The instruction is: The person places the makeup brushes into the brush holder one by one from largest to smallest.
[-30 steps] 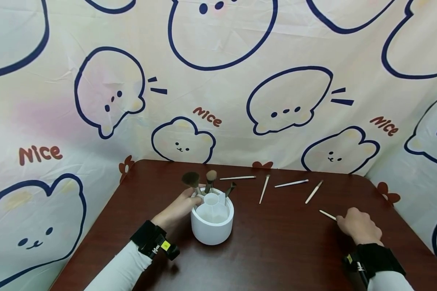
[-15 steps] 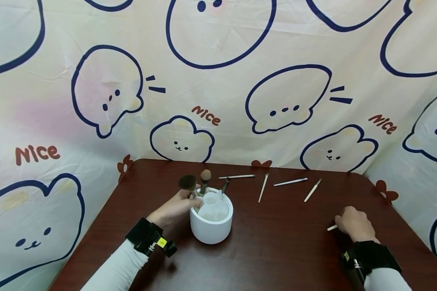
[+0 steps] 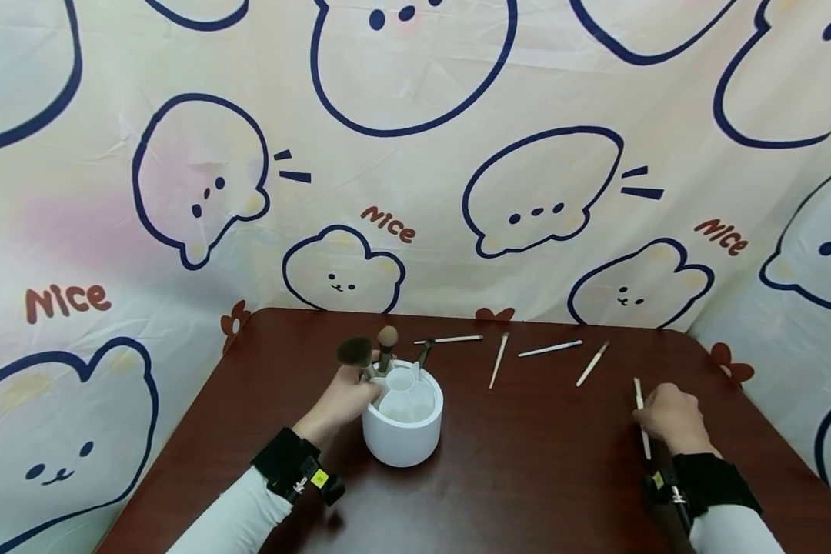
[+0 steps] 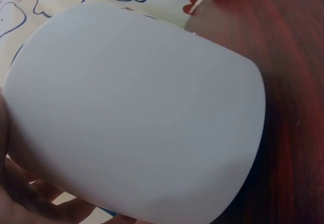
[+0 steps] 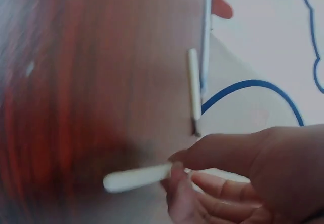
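A slim white-handled makeup brush (image 3: 639, 395) is pinched by the right hand (image 3: 675, 420), well to the right of the round white brush holder (image 3: 402, 443), its long axis running roughly away from the person, both ends jutting past that grip. The left hand (image 3: 347, 397) clasps the holder's left side.

Behind a brown table (image 3: 526, 454), a pale cloth (image 3: 432, 173) with blue-outlined cartoon animals (image 3: 543, 192) and reddish "Nice" lettering (image 3: 68, 302).
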A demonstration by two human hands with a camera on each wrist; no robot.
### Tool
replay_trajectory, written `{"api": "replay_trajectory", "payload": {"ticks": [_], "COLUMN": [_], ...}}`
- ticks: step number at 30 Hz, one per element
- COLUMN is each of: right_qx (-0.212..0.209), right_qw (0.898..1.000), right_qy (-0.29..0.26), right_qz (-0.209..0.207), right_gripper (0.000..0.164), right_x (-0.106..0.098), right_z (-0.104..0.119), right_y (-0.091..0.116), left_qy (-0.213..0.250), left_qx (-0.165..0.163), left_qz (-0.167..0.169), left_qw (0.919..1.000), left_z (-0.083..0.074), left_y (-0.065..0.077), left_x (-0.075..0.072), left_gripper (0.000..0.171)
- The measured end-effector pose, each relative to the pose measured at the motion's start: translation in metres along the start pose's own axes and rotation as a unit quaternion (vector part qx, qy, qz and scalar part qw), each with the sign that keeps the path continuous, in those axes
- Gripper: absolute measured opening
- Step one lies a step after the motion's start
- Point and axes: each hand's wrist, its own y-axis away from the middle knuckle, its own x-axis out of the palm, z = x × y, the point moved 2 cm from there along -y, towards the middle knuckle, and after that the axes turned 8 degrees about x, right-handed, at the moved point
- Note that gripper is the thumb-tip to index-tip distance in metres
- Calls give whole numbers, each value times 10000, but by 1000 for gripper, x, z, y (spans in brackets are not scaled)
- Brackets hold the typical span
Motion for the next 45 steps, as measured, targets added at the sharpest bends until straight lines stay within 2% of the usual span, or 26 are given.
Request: {"api": "replay_trajectory", "payload": {"ticks": [2,4,7,9,12,14,17,21,24,26,29,35,39,45], "right_qx": [-121,-334,-905,-1334,-1926,-2176,-2466,-2872,-3088,-3115,-3097,-3241,-3344,-3382], "right_qw": [9998,9988,9937,9868,9710,9589,9371,9104,9007,8991,8988,9117,9168,9172], "right_qy": [-165,-344,-535,-687,-1115,-1562,-2302,-2918,-3047,-3075,-3086,-2505,-2149,-2036], "right_qz": [-47,-122,-389,-607,-870,-936,-897,-596,-212,17,310,327,389,533], "right_gripper": [20,29,37,34,27,25,25,26,25,23,16,11,11,9], "right_x": [-1,-2,-6,-10,-16,-19,-18,-11,0,10,28,59,69,77], "right_z": [5,16,39,58,91,113,147,187,210,222,233,240,240,237], "right_y": [1,4,13,22,39,50,66,81,85,86,85,80,79,74], "left_qy": [-37,-99,-174,-305,-434,-521,-485,-325,-175,-63,41,53,83,180], "left_qx": [17,53,85,112,108,108,101,152,159,119,23,-101,-45,55], "left_qz": [-47,-92,-162,-200,-246,-281,-310,-368,-373,-344,-254,-180,-195,-184], "left_qw": [10000,9999,9997,9993,9987,9982,9983,9987,9990,9993,9997,9998,9998,9997], "left_z": [-1,-2,-3,-4,-6,-7,-9,-8,-6,-4,-3,-2,-2,-3], "left_y": [-1,-2,-5,-7,-12,-15,-18,-20,-21,-21,-21,-21,-21,-22], "left_x": [2,4,7,9,13,15,17,18,19,21,22,24,24,22], "left_gripper": [63,62,56,42,18,13,17,34,48,57,63,62,63,64]}}
